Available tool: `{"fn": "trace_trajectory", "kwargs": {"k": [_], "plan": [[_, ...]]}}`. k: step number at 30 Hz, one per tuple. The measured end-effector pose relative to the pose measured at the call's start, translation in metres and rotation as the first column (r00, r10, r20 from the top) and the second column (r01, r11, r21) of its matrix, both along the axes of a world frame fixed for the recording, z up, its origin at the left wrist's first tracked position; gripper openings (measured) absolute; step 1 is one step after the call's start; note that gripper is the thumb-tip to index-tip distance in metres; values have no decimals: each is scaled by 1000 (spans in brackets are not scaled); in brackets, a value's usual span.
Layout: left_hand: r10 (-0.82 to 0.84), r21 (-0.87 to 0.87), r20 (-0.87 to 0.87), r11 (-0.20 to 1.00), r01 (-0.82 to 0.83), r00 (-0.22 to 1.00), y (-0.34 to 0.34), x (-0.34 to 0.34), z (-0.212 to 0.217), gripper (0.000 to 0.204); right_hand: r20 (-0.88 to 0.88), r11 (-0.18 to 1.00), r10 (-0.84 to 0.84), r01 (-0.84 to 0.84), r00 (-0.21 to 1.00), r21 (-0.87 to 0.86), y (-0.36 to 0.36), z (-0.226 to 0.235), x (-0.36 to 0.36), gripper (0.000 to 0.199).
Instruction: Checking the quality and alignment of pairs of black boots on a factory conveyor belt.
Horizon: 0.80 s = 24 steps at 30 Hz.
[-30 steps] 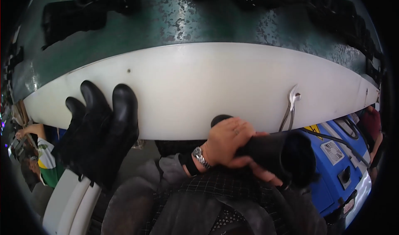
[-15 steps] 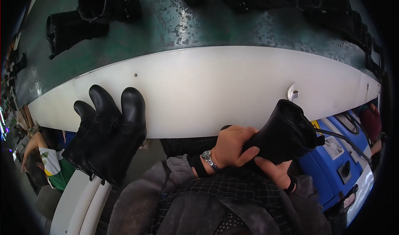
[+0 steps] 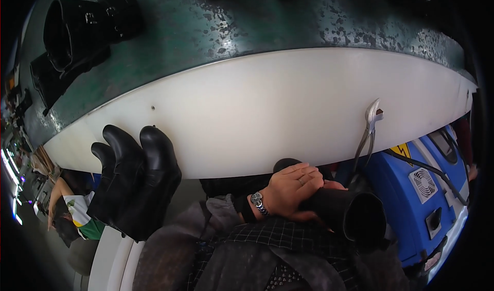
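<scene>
In the head view, the black boot (image 3: pixel 329 203) is at the hands, just on the near side of the white worktop (image 3: pixel 257 111), its long axis slanting from the toe, ahead and left, to the open shaft, back and right. The left hand (image 3: pixel 295 189) curls over its middle, fingers together, nearer the toe; the right hand (image 3: pixel 334 185) shows only fingers beyond the boot, so its grip cannot be told. Pliers (image 3: pixel 371 121) lie ahead and right of both.
</scene>
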<state>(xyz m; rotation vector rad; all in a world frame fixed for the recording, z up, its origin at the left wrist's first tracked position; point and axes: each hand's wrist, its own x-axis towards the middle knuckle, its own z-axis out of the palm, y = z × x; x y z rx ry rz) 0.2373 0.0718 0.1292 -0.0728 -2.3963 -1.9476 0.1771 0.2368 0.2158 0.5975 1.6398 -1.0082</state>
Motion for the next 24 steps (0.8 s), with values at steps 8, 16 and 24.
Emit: {"fn": "trace_trajectory", "kwargs": {"k": [8,16,24], "plan": [[15,-64,-212,998,-29,977,5,-7,-7,60,-744,814,432,-576,510,78,21,-21,18,36],[36,236,142,969,-69,989,-3,2,6,51,-627,898,73,-325,776,-296,-11,8,7,50],[32,-58,-198,997,-45,980,8,1,-6,63,403,728,-396,550,825,-410,65,-62,44,32]]}}
